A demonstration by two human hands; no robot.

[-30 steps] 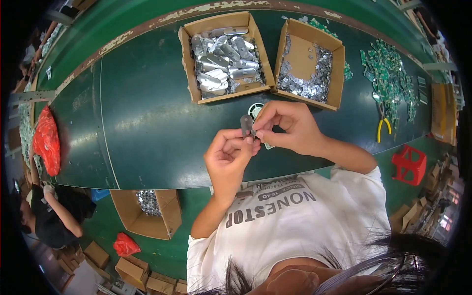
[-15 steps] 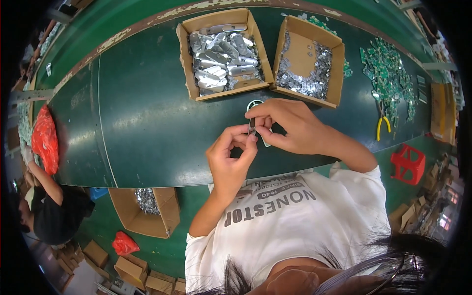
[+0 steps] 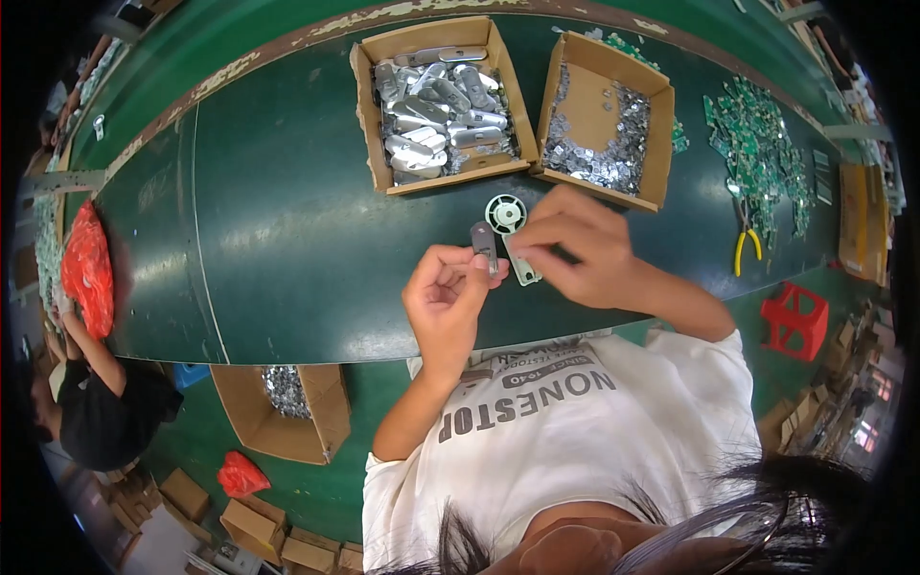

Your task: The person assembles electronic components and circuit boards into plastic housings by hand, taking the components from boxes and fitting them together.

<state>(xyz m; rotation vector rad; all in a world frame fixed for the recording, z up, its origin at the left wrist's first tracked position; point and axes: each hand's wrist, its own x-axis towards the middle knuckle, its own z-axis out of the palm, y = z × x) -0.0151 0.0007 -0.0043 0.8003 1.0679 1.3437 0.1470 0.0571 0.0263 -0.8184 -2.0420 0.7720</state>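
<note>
My left hand (image 3: 447, 295) pinches a flat, oblong metal casing (image 3: 484, 244) with rounded ends, its length pointing away from me. Just to its right, my right hand (image 3: 580, 251) has its thumb and forefinger together over a pale strip-shaped piece (image 3: 523, 268) on the table. Whether those fingertips hold anything small is hidden. Beyond them lies a round black-and-white spoked disc (image 3: 506, 214), close to the strip's far end; I cannot tell whether the two are joined.
On the green table (image 3: 287, 240) stand a cardboard box of metal casings (image 3: 441, 110) and a tray of small metal pieces (image 3: 661, 144). Green circuit boards (image 3: 752, 134) and yellow-handled pliers (image 3: 745, 244) lie right. A co-worker (image 3: 105, 412) sits left, near a red bag (image 3: 88, 268).
My right hand has drawn away from the casing to the right. My left hand has tilted the casing so its broad face shows, and the round disc is now uncovered.
</note>
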